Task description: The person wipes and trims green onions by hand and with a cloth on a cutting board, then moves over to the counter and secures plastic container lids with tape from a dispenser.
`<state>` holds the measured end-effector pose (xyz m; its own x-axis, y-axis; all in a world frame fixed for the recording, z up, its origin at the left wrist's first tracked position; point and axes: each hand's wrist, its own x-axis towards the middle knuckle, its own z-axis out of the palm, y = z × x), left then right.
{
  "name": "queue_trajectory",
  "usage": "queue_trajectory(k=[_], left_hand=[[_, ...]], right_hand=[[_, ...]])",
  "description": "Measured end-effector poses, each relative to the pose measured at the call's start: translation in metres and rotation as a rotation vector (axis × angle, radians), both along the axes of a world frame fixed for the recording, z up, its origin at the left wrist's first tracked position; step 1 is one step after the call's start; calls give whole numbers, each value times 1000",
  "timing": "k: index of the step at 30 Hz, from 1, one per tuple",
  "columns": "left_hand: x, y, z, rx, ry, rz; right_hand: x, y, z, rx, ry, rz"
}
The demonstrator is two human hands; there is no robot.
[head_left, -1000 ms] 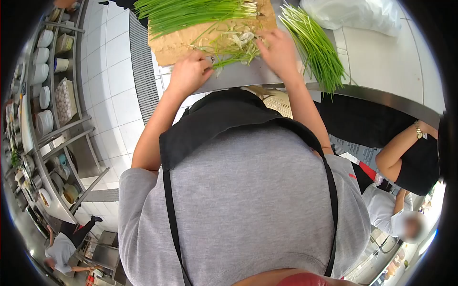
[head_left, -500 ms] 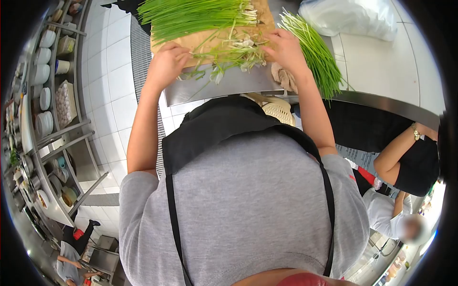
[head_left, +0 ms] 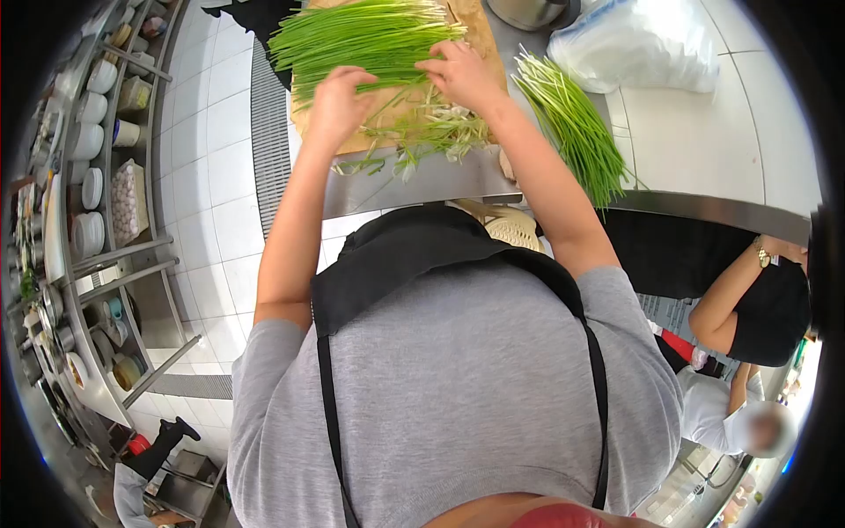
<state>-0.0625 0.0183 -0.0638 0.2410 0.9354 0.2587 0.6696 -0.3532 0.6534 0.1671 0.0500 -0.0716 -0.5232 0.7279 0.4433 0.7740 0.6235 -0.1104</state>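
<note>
A large pile of garlic chives (head_left: 365, 40), green with pale ends at the right, lies across a tan cutting board (head_left: 484, 48). My left hand (head_left: 341, 104) is at the pile's near edge, fingers bent and somewhat apart. At the same edge, nearer the pale ends, my right hand (head_left: 462, 77) has its thumb and fingers spread. No stalk shows clearly gripped in either hand. Loose trimmings (head_left: 431, 128), pale and green, lie on the near part of the board and on the steel surface (head_left: 387, 189) before it.
Another bunch of garlic chives (head_left: 576, 128) lies right of the board, below a white plastic bag (head_left: 634, 44). A metal pot (head_left: 528, 11) stands behind. Shelves with containers (head_left: 88, 141) line the left. A co-worker's arm (head_left: 735, 290) is at the right.
Both hands have moved from the loose trimmings up to the near edge of the chive pile, and closer together. The view has shifted slightly, bringing the metal pot into sight.
</note>
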Motion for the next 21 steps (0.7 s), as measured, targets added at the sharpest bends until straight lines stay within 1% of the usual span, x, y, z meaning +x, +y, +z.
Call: queue_trajectory(k=[2,5,6,9,12,16,19,21], left_hand=[[17,6,-13,32,13,-76],[30,1,-1,75,-58,-83],[33,-5,9,165,1,-69],[38,-12,24,80,102,-83],[35,-12,28,181,169,-101],[23,-15,30,4,130,-56],[19,-17,27,-63,54,-26],[19,-19,27,-86,13,-30]], right_hand=[[-3,0,0,-3,-46,-6],[-4,-5,15,-31,-13,26],[-5,-13,26,-40,16,54],[-4,-27,39,-52,49,99],[19,-26,40,-84,55,57],[56,-25,38,-167,30,-5],[71,-26,32,-174,34,-30],[72,-26,29,-166,98,-30]])
